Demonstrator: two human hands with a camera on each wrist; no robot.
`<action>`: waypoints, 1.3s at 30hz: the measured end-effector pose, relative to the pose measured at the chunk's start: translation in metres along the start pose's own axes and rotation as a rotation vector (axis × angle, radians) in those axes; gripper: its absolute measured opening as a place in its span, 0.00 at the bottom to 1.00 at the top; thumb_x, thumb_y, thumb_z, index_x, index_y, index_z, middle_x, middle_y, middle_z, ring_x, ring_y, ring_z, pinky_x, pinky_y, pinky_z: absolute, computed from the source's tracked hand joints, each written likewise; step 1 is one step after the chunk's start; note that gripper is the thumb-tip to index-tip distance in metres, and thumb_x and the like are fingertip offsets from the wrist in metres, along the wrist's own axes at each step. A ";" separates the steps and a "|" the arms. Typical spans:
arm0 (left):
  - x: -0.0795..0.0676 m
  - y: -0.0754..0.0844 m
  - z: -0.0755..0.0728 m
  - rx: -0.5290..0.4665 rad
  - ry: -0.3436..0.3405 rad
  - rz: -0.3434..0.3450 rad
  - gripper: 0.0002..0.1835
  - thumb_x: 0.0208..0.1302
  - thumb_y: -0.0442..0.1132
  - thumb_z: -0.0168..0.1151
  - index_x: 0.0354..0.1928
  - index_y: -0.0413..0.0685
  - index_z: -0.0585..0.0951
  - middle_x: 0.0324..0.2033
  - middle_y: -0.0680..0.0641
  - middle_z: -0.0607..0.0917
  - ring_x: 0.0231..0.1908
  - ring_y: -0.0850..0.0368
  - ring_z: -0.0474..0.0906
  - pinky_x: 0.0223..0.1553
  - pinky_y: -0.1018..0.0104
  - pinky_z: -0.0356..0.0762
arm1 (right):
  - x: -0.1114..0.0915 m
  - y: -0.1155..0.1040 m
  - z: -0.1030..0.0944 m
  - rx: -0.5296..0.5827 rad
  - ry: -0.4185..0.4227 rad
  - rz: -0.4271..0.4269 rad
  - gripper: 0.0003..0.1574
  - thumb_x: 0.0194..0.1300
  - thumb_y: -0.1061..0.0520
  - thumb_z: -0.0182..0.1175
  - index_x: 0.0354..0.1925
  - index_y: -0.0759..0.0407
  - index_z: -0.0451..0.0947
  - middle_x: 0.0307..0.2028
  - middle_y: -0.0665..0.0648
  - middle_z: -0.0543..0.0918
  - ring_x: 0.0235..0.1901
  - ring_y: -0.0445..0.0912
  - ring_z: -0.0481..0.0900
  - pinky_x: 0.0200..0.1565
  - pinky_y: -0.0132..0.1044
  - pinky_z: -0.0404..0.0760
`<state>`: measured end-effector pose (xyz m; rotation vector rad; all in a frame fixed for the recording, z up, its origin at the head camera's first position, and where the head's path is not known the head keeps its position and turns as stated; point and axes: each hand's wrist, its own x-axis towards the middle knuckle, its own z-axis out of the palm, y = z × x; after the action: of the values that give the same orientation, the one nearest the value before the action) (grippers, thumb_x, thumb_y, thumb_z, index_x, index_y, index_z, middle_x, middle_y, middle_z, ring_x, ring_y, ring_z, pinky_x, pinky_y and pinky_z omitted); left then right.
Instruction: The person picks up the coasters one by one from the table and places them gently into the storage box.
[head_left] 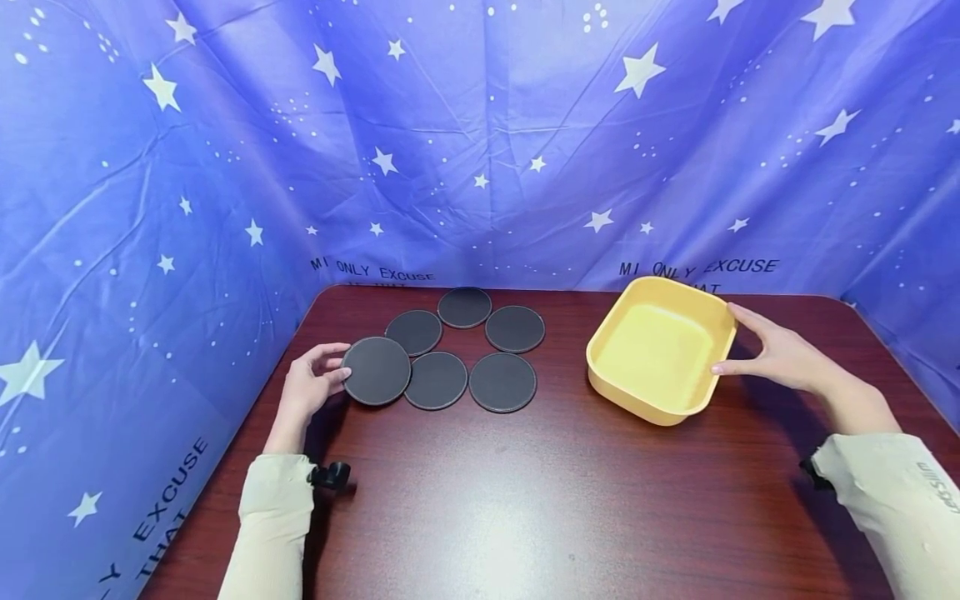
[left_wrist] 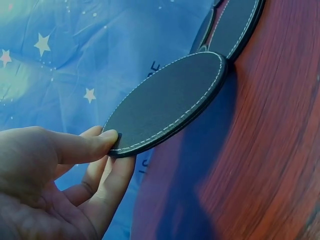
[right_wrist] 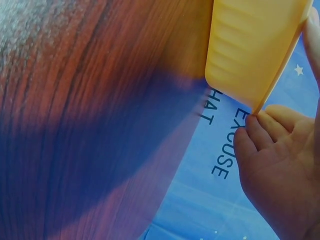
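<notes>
Between thumb and fingers my left hand (head_left: 309,383) pinches the left edge of a round black coaster (head_left: 377,372). In the left wrist view this coaster (left_wrist: 167,102) is tilted, with pale stitching round its rim, and its near side is raised off the table. My right hand (head_left: 780,354) holds a yellow square tub (head_left: 626,400) at its right rim, thumb and fingers spread apart along that side. Seen from the right wrist, several fingertips meet the corner of the tub (right_wrist: 245,55), while the thumb lies along its edge. The tub's inside is bare.
Several more black coasters lie flat right of the held one, among them a back coaster (head_left: 465,307) and a front right coaster (head_left: 502,383). The dark red wooden table (head_left: 525,492) ends at a blue star-patterned cloth (head_left: 480,125) behind and at the sides.
</notes>
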<state>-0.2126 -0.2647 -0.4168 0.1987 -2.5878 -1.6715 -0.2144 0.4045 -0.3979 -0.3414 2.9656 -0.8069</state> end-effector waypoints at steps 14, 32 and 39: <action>-0.001 0.009 0.016 -0.161 -0.079 -0.005 0.27 0.63 0.27 0.65 0.64 0.35 0.73 0.32 0.59 0.83 0.36 0.62 0.85 0.35 0.73 0.86 | 0.002 0.001 0.000 -0.013 -0.015 0.006 0.74 0.50 0.46 0.76 0.78 0.66 0.41 0.73 0.78 0.52 0.70 0.77 0.53 0.62 0.76 0.58; 0.002 0.024 0.042 -0.199 -0.158 0.017 0.25 0.64 0.24 0.61 0.64 0.35 0.72 0.31 0.60 0.81 0.30 0.72 0.80 0.34 0.75 0.85 | 0.003 0.000 -0.003 -0.016 -0.069 0.045 0.75 0.52 0.44 0.75 0.79 0.63 0.36 0.74 0.78 0.51 0.70 0.78 0.52 0.62 0.77 0.58; 0.002 0.031 0.055 -0.210 -0.175 0.006 0.25 0.63 0.24 0.62 0.63 0.36 0.73 0.33 0.56 0.80 0.29 0.71 0.79 0.33 0.74 0.85 | 0.004 0.000 -0.003 -0.022 -0.070 0.045 0.75 0.52 0.44 0.75 0.79 0.63 0.36 0.74 0.78 0.50 0.69 0.78 0.52 0.62 0.77 0.58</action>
<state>-0.2238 -0.2027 -0.4117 0.0358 -2.4988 -2.0256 -0.2182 0.4048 -0.3952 -0.2966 2.9081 -0.7423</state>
